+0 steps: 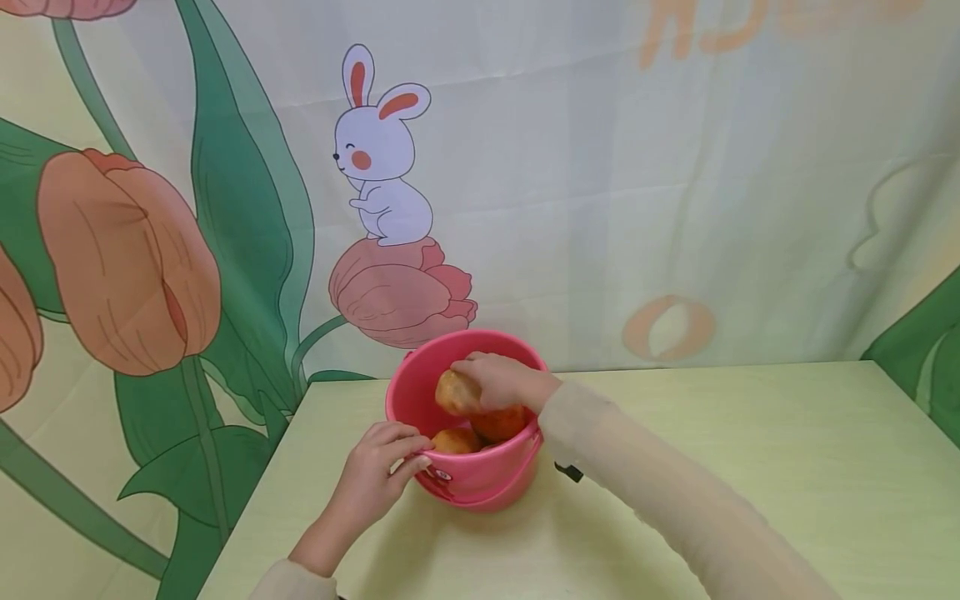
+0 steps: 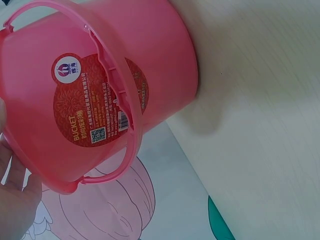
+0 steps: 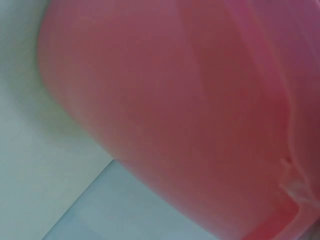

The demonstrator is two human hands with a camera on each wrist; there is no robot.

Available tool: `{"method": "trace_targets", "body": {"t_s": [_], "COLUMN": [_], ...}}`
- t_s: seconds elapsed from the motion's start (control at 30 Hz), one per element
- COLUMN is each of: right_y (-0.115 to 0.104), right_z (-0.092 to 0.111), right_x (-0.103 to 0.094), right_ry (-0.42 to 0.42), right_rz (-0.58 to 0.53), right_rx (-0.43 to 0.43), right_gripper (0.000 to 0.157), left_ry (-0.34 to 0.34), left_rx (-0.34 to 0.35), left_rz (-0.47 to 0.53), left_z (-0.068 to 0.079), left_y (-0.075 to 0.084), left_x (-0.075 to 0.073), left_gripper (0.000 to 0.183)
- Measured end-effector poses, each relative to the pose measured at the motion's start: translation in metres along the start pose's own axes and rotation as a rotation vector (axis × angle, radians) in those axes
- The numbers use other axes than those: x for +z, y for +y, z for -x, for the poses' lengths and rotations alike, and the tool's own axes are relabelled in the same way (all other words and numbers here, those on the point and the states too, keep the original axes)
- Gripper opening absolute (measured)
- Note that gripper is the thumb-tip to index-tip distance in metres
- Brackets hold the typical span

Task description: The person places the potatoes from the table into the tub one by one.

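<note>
A pink bucket (image 1: 480, 479) stands upright near the back edge of the table. My left hand (image 1: 375, 471) grips its near-left rim, fingers over the edge and thumb on the outside. My right hand (image 1: 498, 379) reaches inside the bucket and holds a lumpy yellow-brown potato (image 1: 456, 393) above others. Beneath it lie a potato (image 1: 456, 441) and a more orange-brown one (image 1: 501, 423). In the left wrist view the bucket's handle (image 2: 134, 110) hangs down over a red label (image 2: 82, 112). The right wrist view holds mostly the bucket's side (image 3: 150, 100), without the right hand's grasp.
The pale table (image 1: 720, 450) extends to the right and front of the bucket. Behind it hangs a printed cloth (image 1: 570, 208) with a rabbit and tulips. A small black piece (image 1: 568, 472) shows beneath the right sleeve (image 1: 660, 492).
</note>
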State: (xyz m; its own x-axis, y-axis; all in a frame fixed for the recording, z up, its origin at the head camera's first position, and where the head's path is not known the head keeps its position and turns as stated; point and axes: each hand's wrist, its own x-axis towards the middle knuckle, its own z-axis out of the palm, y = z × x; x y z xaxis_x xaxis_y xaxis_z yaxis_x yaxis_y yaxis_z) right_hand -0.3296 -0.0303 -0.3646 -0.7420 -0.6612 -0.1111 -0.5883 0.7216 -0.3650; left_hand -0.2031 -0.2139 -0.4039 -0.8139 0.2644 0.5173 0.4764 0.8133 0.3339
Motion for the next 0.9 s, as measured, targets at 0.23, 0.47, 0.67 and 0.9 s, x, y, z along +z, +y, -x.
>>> {"method": "trace_targets", "body": {"t_s": [0.23, 0.47, 0.67, 0.9], "right_y": [-0.001, -0.002, -0.002, -0.005], "right_z": [-0.001, -0.004, -0.007, -0.008], "right_x": [0.002, 0.007, 0.011, 0.016], "right_ry": [-0.001, 0.019, 0.033, 0.04], "right_rz": [-0.02, -0.05, -0.088, -0.149], "right_rx": [0.011, 0.011, 0.02, 0.039], "right_gripper": [0.072, 0.073, 0.071, 0.072], "left_ry": [0.008, 0.015, 0.008, 0.002], "left_rx": [0.014, 0.027, 0.011, -0.004], "left_rz": [-0.001, -0.001, -0.003, 0.002], "left_z": [0.0, 0.0, 0.0, 0.0], "left_y": [-0.001, -0.002, -0.002, -0.001], "left_x": [0.0, 0.001, 0.001, 0.001], "left_gripper": [0.021, 0.022, 0.022, 0.023]}}
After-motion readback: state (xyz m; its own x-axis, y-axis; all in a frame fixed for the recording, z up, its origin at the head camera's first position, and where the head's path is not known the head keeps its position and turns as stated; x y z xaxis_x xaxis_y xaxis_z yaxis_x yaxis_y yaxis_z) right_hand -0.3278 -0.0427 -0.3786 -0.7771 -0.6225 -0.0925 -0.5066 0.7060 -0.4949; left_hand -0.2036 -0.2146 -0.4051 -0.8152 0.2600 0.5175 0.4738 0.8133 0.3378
